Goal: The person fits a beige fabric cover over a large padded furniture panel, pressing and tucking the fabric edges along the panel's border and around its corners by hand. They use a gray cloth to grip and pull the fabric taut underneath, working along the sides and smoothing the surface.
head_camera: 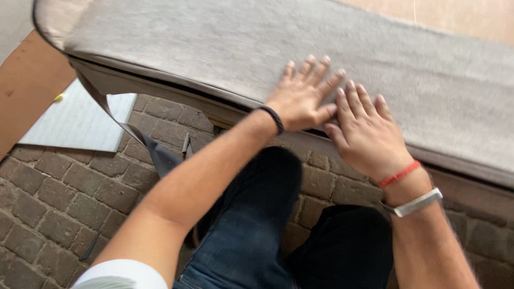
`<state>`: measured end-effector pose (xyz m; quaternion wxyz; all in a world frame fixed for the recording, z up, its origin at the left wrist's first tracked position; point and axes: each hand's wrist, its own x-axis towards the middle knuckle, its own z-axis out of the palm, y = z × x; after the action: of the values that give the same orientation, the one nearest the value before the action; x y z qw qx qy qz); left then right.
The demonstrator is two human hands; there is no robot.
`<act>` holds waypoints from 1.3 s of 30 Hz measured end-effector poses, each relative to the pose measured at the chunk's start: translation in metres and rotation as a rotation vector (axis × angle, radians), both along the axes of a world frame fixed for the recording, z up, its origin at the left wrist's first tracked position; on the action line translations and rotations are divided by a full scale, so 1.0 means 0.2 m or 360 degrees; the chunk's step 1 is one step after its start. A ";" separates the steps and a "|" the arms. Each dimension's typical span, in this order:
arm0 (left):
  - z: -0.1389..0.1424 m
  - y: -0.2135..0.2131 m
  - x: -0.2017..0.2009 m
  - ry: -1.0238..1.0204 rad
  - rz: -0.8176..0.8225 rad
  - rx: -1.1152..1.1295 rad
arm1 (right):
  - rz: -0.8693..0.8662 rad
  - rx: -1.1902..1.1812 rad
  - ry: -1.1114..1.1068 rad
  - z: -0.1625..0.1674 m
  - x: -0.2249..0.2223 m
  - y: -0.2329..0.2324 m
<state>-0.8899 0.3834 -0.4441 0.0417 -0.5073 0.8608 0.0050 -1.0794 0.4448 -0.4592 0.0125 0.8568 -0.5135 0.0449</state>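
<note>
A long panel covered in grey fabric (pixel 225 48) stretches across the upper part of the head view. My left hand (pixel 302 96) lies flat on the fabric near its front edge, fingers spread, a dark band on the wrist. My right hand (pixel 369 134) presses flat beside it, thumb hooked over the panel's front edge, with a red thread and a silver bracelet on the wrist. The two hands touch each other. Neither holds anything. A loose dark strip of material (pixel 144 142) hangs down from under the panel's left end.
Below the panel is brick paving (pixel 59 187). A pale board (pixel 80 120) lies on the bricks at left, next to a brown sheet (pixel 27 85). My legs in dark jeans (pixel 251 230) are under my arms.
</note>
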 end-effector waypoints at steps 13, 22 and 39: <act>0.14 0.14 -0.05 0.0237 -0.0263 -0.0046 | -0.0306 0.0304 -0.0152 0.07 -0.08 0.04; 0.00 0.09 0.64 0.0268 -0.0257 -0.0042 | -0.0518 0.0098 0.0022 0.02 0.40 -0.11; -0.62 0.41 1.49 0.3279 0.0552 0.1924 | -0.0515 0.0098 0.0026 0.09 1.45 -0.18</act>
<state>-0.5911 0.4645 -0.5683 -0.4350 -0.2726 0.2691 0.8149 -0.7897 0.4089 -0.4409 -0.0025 0.7631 -0.6459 0.0196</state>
